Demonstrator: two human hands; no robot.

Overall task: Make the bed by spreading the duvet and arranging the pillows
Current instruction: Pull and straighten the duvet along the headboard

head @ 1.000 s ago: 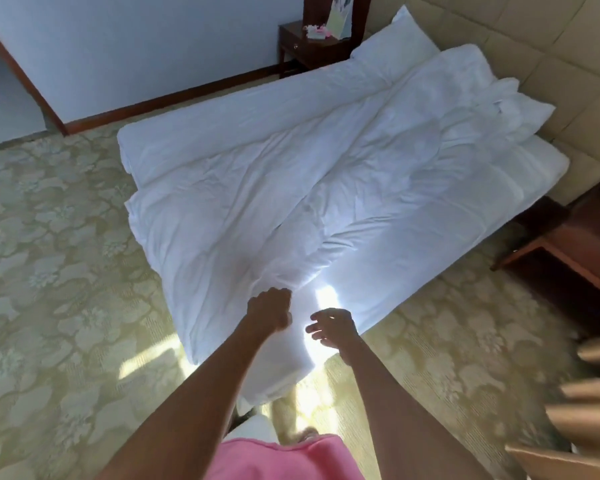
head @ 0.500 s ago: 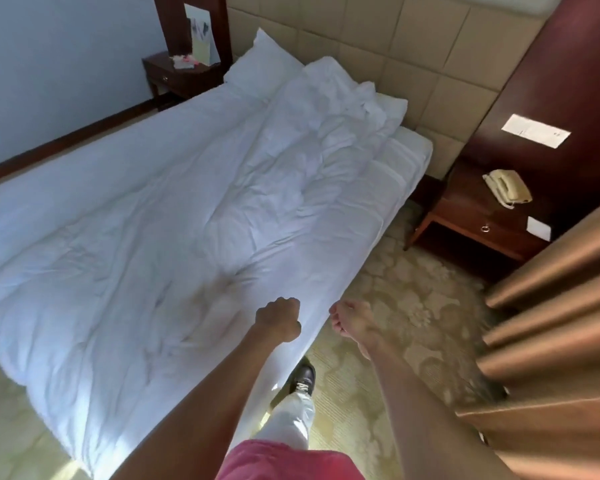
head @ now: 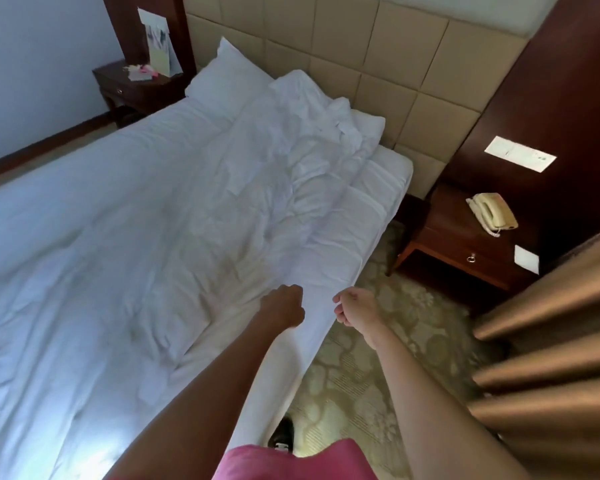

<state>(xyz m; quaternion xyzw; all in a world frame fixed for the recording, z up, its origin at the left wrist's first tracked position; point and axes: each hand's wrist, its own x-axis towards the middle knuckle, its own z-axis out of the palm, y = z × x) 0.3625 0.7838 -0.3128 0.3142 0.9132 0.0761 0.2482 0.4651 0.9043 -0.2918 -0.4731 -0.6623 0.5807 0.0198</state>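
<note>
The duvet (head: 160,237) lies rumpled across the bed (head: 368,220), bunched against the pillow (head: 229,77) at the headboard (head: 378,57). The left hand (head: 283,310) grips the duvet's near edge in a fist. The right hand (head: 355,308) hangs beside the bed, loosely curled and holding nothing.

Place: hotel bedroom.
Bed (head: 378,188): white linen throughout, crumpled duvet (head: 187,209), pillow (head: 229,77) at the far end.
Headboard (head: 378,57): tan padded squares, full bed width, set in dark wood panelling.
Nightstands: matching dark wood, one far left (head: 136,88), one right (head: 465,247).
Phone (head: 492,213): corded, cream, on the right nightstand.
Card (head: 158,43): upright, on the left nightstand.
Floor: floral patterned carpet (head: 395,341).
Curtain (head: 551,358): heavy brown folds, near right.
</note>
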